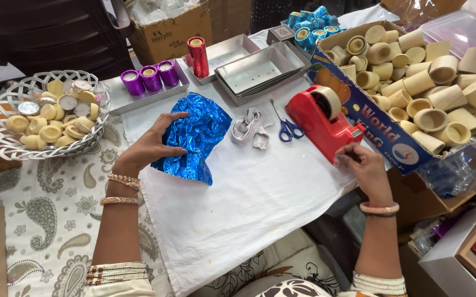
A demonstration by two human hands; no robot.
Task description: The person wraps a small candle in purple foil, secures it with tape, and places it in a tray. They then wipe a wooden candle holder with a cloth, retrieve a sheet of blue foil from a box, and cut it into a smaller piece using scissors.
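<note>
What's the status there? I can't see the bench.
Left hand on crinkled blue foil sheet. Right hand at red tape dispenser. Blue-handled scissors between.

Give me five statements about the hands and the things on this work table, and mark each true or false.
1. The left hand rests on a crumpled sheet of shiny blue foil. True.
2. The right hand holds the blue-handled scissors. False: the scissors lie on the white cloth, and that hand is at the front of the red tape dispenser.
3. The white wire basket holds small cream-coloured round cups. True.
4. The three purple foil-wrapped cups stand inside the basket. False: they stand on a flat metal tray.
5. The cardboard box of cream cups lies right of the dispenser. True.
</note>
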